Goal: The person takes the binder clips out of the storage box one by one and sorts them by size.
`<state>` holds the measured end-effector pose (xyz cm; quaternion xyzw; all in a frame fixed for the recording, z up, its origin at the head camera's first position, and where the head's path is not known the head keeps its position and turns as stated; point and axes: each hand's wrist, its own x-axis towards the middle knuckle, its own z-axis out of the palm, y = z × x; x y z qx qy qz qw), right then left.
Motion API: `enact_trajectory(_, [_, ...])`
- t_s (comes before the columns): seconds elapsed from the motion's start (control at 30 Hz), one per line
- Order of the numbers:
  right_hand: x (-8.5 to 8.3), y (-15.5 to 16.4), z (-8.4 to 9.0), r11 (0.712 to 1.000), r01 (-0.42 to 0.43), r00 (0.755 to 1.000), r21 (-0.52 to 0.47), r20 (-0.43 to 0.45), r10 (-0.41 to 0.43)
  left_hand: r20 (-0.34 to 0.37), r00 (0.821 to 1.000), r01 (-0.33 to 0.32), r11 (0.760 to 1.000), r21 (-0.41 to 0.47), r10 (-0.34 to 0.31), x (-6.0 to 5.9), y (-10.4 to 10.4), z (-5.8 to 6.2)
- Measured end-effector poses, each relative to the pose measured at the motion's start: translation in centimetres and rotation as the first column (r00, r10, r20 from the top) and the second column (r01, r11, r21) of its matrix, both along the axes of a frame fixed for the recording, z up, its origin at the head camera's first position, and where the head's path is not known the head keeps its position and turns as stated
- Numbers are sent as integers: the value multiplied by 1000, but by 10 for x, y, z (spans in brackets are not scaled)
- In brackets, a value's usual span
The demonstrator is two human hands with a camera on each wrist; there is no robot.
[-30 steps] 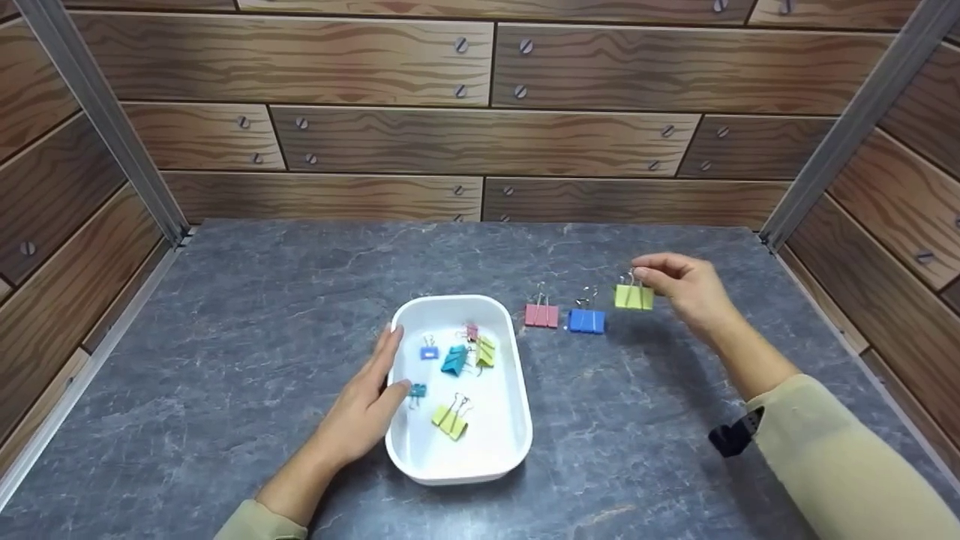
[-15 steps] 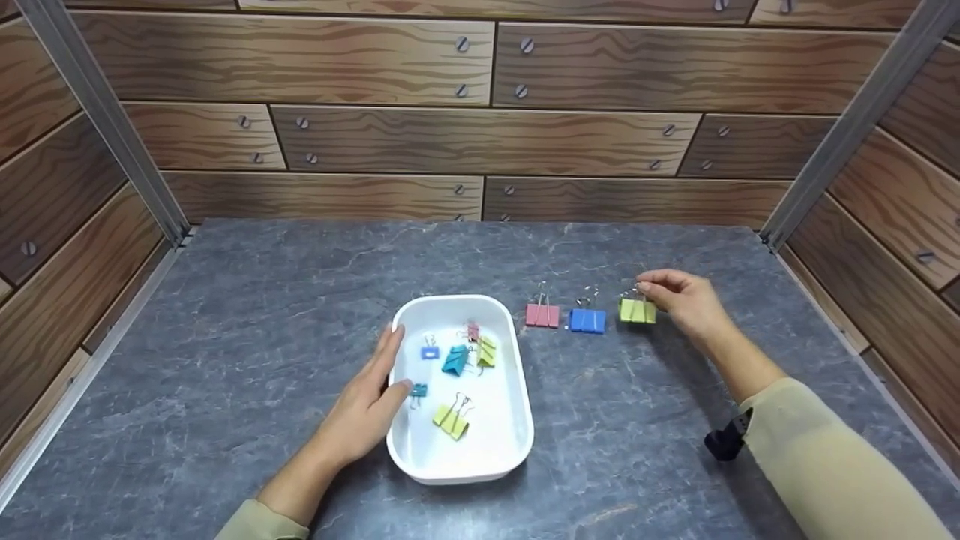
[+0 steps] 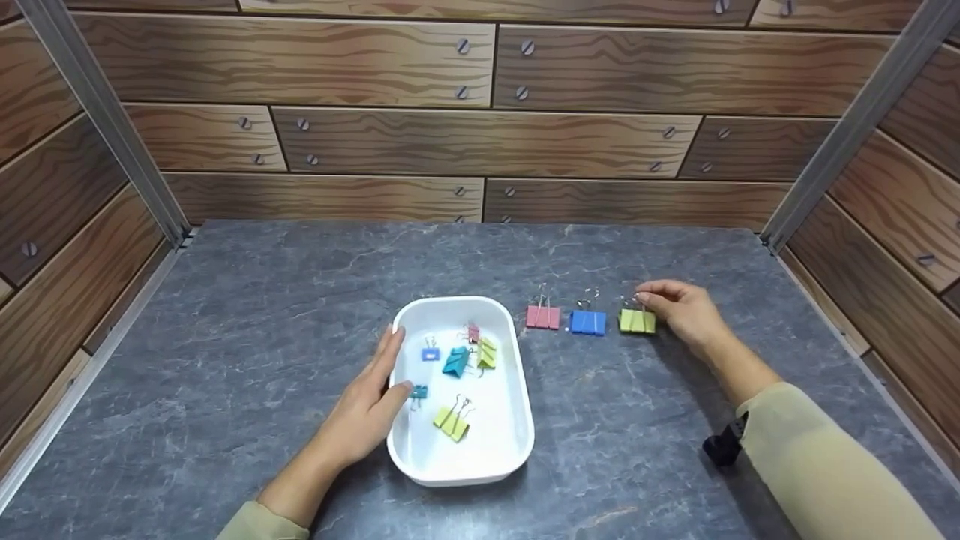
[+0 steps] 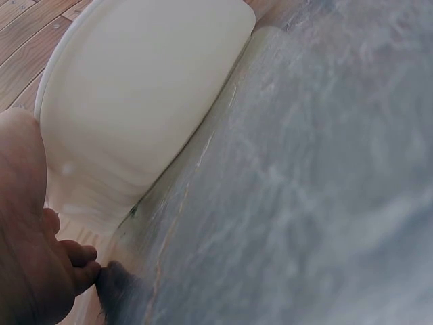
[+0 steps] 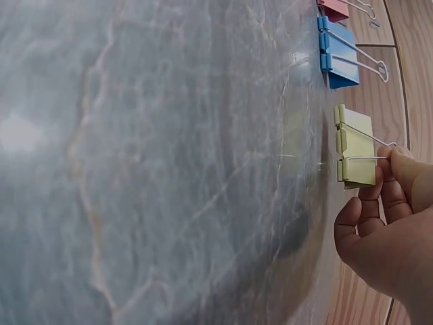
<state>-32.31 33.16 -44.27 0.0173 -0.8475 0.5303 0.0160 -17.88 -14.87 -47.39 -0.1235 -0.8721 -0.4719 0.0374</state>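
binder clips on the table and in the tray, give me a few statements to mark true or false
1. The right hand pinches the wire handle of the green binder clip. True.
2. The green binder clip stands at the left end of the row on the table. False: it is at the right end, beyond the blue binder clip and the pink binder clip.
3. The left hand rests against the white tray. True.
4. The white tray holds no clips. False: several small clips lie in it, among them a yellow clip and a teal clip.
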Motion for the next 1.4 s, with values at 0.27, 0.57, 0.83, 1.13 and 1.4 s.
enact_trajectory(0.27, [0,2,-4,1000,-4,1000,0,19,4,-21,1000,5,1000,2,-5,1,1,-2])
enact_trajectory(0.57, [-3,6,-8,997,-32,998,-67,53,36,-19,1000,4,1000,8,-4,2,1,-2])
enact_trajectory(0.83, [1,6,-4,997,-47,996,-63,74,52,-25,1000,14,1000,14,-13,2,0,-4])
enact_trajectory(1.13, [1,9,4,999,35,997,-21,-68,-37,-7,1000,6,1000,8,-6,1,0,-3])
enact_trajectory(1.4, [6,-18,33,984,9,973,-177,-227,-50,-24,1000,9,1000,0,-9,-1,0,-1])
